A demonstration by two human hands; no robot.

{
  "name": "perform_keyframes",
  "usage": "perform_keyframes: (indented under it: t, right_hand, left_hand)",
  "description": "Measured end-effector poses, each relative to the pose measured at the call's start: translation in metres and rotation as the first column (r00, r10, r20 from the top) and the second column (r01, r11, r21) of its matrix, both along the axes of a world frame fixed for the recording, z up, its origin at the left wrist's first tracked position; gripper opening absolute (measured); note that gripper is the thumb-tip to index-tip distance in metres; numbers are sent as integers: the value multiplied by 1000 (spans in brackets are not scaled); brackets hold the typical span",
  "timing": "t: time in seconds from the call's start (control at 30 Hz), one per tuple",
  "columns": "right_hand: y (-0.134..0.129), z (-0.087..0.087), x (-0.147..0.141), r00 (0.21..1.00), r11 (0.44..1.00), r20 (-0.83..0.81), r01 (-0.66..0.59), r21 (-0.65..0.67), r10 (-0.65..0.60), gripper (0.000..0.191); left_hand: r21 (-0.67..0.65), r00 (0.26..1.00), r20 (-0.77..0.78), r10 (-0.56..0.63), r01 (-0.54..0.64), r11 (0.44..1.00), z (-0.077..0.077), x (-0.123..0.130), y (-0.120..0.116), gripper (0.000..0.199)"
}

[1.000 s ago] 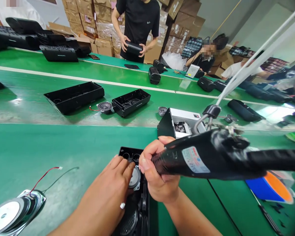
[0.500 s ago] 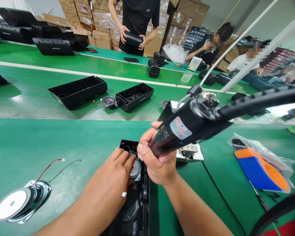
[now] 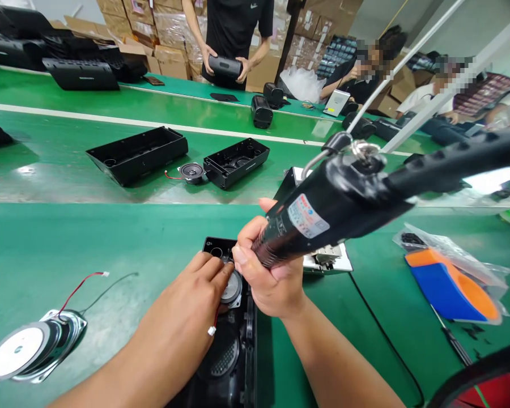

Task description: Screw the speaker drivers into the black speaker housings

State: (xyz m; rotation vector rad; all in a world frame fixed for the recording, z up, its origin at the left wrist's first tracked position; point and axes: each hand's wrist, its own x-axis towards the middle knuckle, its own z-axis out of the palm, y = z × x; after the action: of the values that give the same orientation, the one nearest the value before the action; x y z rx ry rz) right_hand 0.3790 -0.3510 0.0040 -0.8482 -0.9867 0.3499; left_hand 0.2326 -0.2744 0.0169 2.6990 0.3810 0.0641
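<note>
My right hand (image 3: 268, 277) is clenched around the black barrel of the electric screwdriver (image 3: 323, 218), which slants from upper right down toward the near centre, its tip hidden behind my fingers. My left hand (image 3: 195, 300) lies flat with fingertips pressing on the small round speaker driver (image 3: 232, 288), not gripping it. That driver sits in the far end of the black housing (image 3: 232, 351), which lies on the green bench (image 3: 110, 243) right in front of me. To the near left, well apart, a larger loose speaker (image 3: 29, 347) rests with its red and black wires trailing. On the far belt (image 3: 68, 175) lie two open black shells, and across it a person holds a black speaker.
</note>
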Motion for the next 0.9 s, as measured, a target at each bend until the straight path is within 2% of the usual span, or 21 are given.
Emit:
perform_keyframes:
  t: [0.13,0.27,0.37,0.47,0.53,0.57,0.63,0.67,0.73,0.8,0.9]
  right_hand:
    - [1,1,1,999,999,12,44,4,-44,40]
    - [2,-5,-1,995,995,36,98,-9,-98,42]
    - [5,-9,-3,987,990,80,141,-6,-140,36]
    - [5,-1,-5,974,980,107,199,14,-199,26]
    - [-2,12,-3,964,968,94,248,36,-250,21]
    - [-9,21,-1,955,957,76,283,67,-288,23]
    - [-27,39,7,921,912,29,381,148,-389,40]
    - [-37,48,13,893,876,2,442,195,-451,51]
    - [-57,61,29,822,807,20,553,208,-569,60]
    - [-72,65,45,756,756,91,624,199,-648,61]
    - [-82,57,59,690,714,185,670,201,-700,58]
  left_hand:
    - [12,1000,-9,-9,9,1000,-2,0,0,53]
    - [-54,998,-53,16,-19,998,-2,2,1,54]
    - [-103,999,-25,30,-33,994,-1,2,5,49]
    - [-106,999,-23,25,-27,994,-4,-1,12,46]
    - [-96,999,-30,21,-23,995,-8,-5,18,48]
    - [-90,999,-27,21,-23,996,-10,-6,20,49]
    - [-69,1000,-18,25,-26,997,-13,-8,19,52]
    - [-55,999,-24,33,-34,998,-13,-7,17,54]
    - [-40,997,-53,51,-53,998,-9,-5,9,56]
    - [-48,993,-99,59,-64,997,-3,0,-1,58]
    - [-67,986,-153,63,-74,995,4,7,-13,61]
